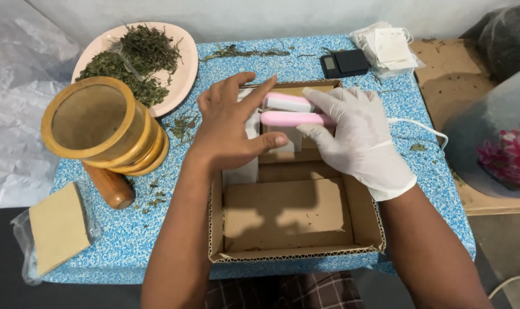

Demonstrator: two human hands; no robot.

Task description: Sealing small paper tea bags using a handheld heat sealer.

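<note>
My bare left hand (231, 123) pinches a small white paper bag (249, 129) between thumb and fingers, over the far end of an open cardboard box (288, 220). My right hand (357, 137), in a white glove, grips a pink and white handheld sealer (288, 111) whose two jaws lie across the top of the bag. A white cord (420, 127) runs from the sealer toward the right.
A pink plate of dried green herbs (142, 57) sits at the back left, next to a wooden mortar with a pestle (102, 129). Brown envelopes in a plastic sleeve (57, 229) lie front left. A small black scale (344, 63) and white bags (388, 48) are at the back.
</note>
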